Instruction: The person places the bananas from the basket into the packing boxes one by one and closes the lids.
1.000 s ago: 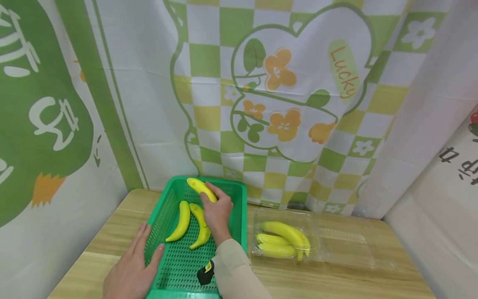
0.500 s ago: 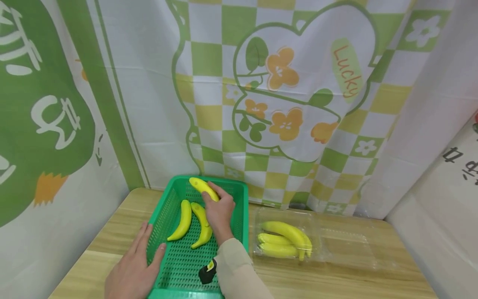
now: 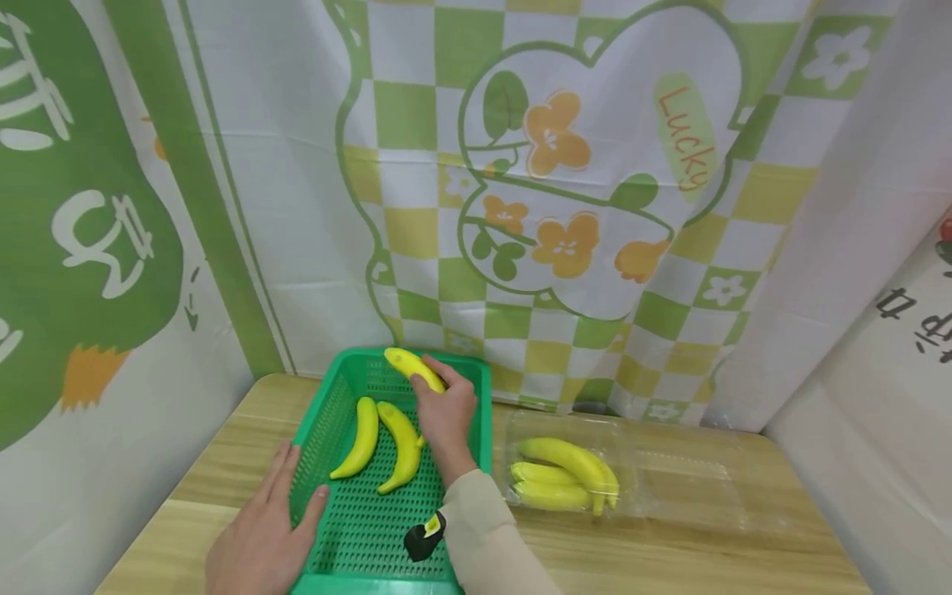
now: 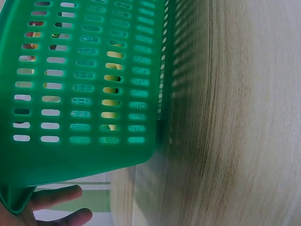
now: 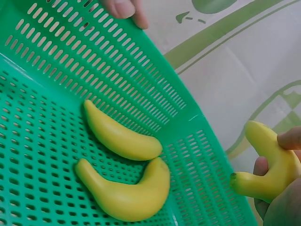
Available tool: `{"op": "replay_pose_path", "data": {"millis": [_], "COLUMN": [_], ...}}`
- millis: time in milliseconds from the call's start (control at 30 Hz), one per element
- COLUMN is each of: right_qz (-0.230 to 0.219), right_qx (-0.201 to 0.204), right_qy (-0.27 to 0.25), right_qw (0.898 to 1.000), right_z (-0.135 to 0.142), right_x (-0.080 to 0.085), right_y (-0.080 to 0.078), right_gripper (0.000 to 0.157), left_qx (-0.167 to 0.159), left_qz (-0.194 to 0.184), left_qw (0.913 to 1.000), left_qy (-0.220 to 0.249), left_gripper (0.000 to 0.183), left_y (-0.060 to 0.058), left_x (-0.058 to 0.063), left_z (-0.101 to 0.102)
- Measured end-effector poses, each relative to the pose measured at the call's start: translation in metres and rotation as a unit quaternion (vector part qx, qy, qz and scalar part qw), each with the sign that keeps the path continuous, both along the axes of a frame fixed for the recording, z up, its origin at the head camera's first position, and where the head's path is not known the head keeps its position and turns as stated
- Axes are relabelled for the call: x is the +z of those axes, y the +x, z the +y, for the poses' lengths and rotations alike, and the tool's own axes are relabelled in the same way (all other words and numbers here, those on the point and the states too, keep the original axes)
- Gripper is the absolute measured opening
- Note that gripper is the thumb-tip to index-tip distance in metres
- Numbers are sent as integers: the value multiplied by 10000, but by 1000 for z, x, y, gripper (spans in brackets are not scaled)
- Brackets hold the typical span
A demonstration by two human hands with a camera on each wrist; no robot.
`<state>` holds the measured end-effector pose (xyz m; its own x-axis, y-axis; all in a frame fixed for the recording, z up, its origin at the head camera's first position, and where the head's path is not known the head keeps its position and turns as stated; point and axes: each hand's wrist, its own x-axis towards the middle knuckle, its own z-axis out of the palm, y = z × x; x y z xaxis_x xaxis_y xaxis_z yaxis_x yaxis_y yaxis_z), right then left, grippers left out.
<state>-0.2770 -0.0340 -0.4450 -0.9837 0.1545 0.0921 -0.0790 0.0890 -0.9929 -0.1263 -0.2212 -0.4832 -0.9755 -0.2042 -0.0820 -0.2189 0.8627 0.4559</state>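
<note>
My right hand (image 3: 446, 413) holds a yellow banana (image 3: 409, 368) over the far end of a green plastic basket (image 3: 487, 413), with the thumb on one side and fingers on the other. In the right wrist view, the held banana (image 5: 273, 162) bends sharply. Two more bananas lie on the basket floor, the left one (image 3: 362, 438) beside the curved right one (image 3: 402, 454). My left hand (image 3: 264, 529) rests at the basket's left rim, its fingers straight along the outside and the thumb over the inside. In the left wrist view, two extended fingers (image 4: 56, 195) show below the basket wall.
Right of the basket sits a clear plastic box (image 3: 521, 430) with several bananas (image 3: 565, 475) in it, and its clear lid (image 3: 692, 487) lies folded out to the right. Everything stands on a wooden table (image 3: 186, 487). A printed curtain (image 3: 416, 207) hangs close behind the basket.
My right hand and its banana have shifted slightly to the right over the basket. The left hand and the other bananas keep their places.
</note>
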Motion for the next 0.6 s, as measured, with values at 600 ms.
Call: {"op": "replay_pose_path", "data": {"millis": [600], "right_qz": [281], "right_qx": [-51], "right_qy": [-342], "right_qw": [9990], "right_z": [35], "right_x": [22], "right_y": [0], "right_gripper": [34], "left_qx": [-44], "left_qz": [91], "left_qw": [9998], "left_qy": [-155], "left_gripper": [88], "left_y": [2], "left_x": [2], "left_z": [3]}}
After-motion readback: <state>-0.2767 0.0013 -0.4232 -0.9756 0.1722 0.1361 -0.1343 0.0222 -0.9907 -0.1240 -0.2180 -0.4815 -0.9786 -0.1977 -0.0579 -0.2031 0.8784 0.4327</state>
